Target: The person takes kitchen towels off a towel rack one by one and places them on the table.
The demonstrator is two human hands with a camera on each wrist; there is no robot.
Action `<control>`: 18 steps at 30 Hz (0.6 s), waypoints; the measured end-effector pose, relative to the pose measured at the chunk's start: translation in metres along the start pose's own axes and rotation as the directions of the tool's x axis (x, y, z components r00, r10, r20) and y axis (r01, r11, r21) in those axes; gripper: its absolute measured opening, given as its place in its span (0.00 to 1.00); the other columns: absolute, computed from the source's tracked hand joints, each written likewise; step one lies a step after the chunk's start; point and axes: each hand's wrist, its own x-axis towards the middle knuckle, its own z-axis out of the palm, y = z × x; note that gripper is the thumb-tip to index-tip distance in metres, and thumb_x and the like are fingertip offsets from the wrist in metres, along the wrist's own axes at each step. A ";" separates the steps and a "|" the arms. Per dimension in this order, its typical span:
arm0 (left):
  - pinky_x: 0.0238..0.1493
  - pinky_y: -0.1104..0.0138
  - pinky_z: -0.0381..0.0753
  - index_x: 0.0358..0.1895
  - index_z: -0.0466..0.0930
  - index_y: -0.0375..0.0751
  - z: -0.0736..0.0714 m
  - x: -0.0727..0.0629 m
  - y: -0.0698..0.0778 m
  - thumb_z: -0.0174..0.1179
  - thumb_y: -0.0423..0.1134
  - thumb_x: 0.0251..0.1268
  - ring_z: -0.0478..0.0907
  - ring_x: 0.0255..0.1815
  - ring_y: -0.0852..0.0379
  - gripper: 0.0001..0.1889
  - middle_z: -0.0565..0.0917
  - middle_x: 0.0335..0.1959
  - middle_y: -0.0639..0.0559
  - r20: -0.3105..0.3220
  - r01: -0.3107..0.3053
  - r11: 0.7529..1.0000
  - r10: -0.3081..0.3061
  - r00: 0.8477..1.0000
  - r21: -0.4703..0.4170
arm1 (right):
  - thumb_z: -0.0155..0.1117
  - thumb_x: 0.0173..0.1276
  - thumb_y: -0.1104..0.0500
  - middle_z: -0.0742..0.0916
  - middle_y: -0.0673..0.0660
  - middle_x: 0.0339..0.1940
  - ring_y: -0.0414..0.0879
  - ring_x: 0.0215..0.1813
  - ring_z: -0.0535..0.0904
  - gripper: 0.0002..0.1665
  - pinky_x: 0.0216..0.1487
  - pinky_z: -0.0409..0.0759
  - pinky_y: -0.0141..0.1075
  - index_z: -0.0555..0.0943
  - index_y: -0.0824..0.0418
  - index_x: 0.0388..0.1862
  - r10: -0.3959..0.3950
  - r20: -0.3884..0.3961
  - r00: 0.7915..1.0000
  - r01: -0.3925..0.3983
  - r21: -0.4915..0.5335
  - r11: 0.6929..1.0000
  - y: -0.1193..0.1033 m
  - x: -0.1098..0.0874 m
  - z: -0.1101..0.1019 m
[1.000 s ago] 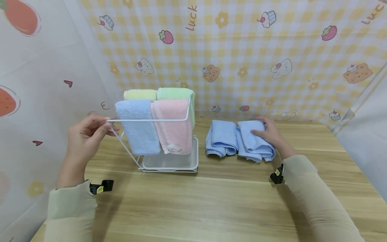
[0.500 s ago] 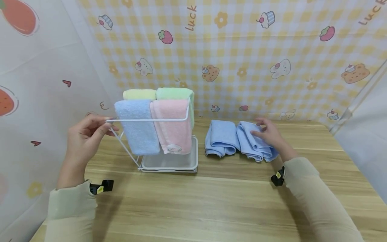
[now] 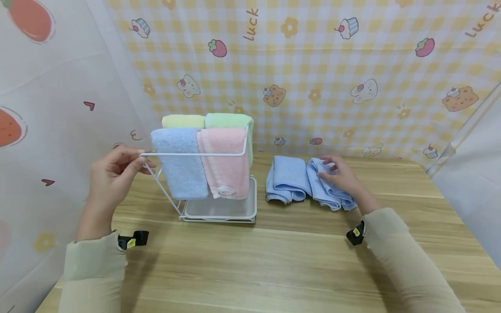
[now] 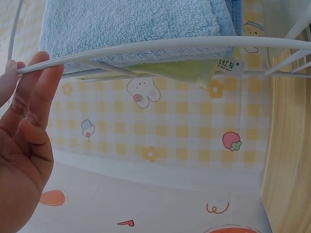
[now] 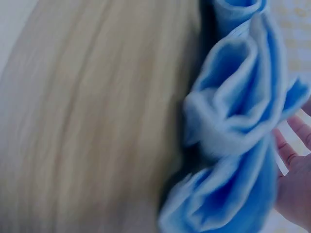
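Note:
My left hand [image 3: 117, 174] pinches the near left corner of a white wire rack [image 3: 192, 154] between thumb and fingers. In the left wrist view the thumb and fingertips meet on the rack's rod [image 4: 146, 46]. Over the rack hang a light blue towel [image 3: 180, 167], a pink towel [image 3: 227, 165], a yellow towel [image 3: 182, 121] and a green towel [image 3: 227, 120]. My right hand [image 3: 344, 177] lies over a folded blue cloth [image 3: 322, 184], its fingers loosely bent and apart. The right wrist view shows that hand [image 5: 296, 179] behind the cloth's folds.
A second folded blue cloth [image 3: 289, 174] lies close to the left of the first. A pale tray [image 3: 221, 208] forms the rack's base on the wooden table [image 3: 250, 265]. A patterned curtain [image 3: 313, 56] stands behind, and a white one [image 3: 58, 108] at the left.
The right-hand blue cloth has turned askew and its folds have slid, while my right hand has eased off it and shifted left. My left hand stays at the rack corner.

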 end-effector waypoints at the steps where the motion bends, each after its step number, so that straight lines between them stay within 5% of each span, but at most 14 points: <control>1: 0.35 0.78 0.86 0.42 0.75 0.12 0.000 0.000 0.000 0.54 0.13 0.62 0.87 0.32 0.65 0.07 0.87 0.33 0.55 0.000 0.000 1.000 0.000 1.000 -0.002 | 0.65 0.70 0.60 0.76 0.72 0.59 0.65 0.55 0.73 0.32 0.48 0.75 0.44 0.68 0.67 0.69 -0.006 -0.007 1.000 0.006 0.004 1.000 -0.004 0.000 0.000; 11: 0.36 0.78 0.86 0.42 0.76 0.12 0.002 0.000 -0.001 0.54 0.13 0.62 0.87 0.31 0.65 0.07 0.87 0.33 0.55 -0.006 0.006 1.000 -0.006 1.000 -0.011 | 0.63 0.72 0.61 0.77 0.69 0.62 0.66 0.58 0.74 0.29 0.56 0.78 0.56 0.68 0.65 0.70 -0.095 -0.019 0.995 0.096 0.106 0.990 -0.054 -0.003 0.007; 18: 0.35 0.78 0.87 0.42 0.77 0.13 0.003 0.000 0.002 0.54 0.14 0.63 0.86 0.29 0.64 0.07 0.87 0.32 0.54 -0.022 0.022 1.000 -0.022 1.000 -0.005 | 0.61 0.74 0.59 0.79 0.63 0.62 0.56 0.58 0.75 0.27 0.55 0.78 0.50 0.70 0.60 0.70 -0.183 -0.040 0.982 0.188 0.159 0.969 -0.090 0.000 0.007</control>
